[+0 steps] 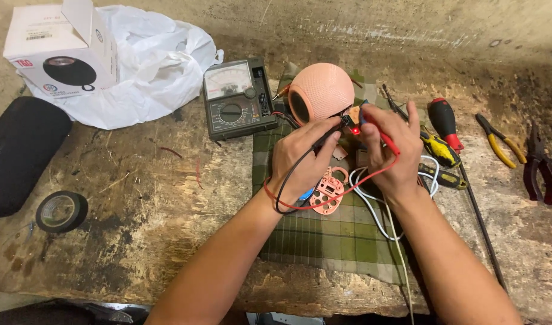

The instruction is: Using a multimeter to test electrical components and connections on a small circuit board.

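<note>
While two hands meet at centre, the left hand (303, 157) pinches one black probe (326, 136) and the right hand (389, 147) one red probe (384, 138) at a small circuit board (351, 122); one multimeter (237, 99) sits at ten o'clock, two pliers (519, 157) at three o'clock.

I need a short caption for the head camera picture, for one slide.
Left hand and right hand hold multimeter probes to a small lit board beside a pink round speaker, over a checked cloth.

Bare bench (155, 198) left of cloth (324, 241) lies open; screwdrivers (441, 138) and pliers (498, 141) crowd the right.
</note>
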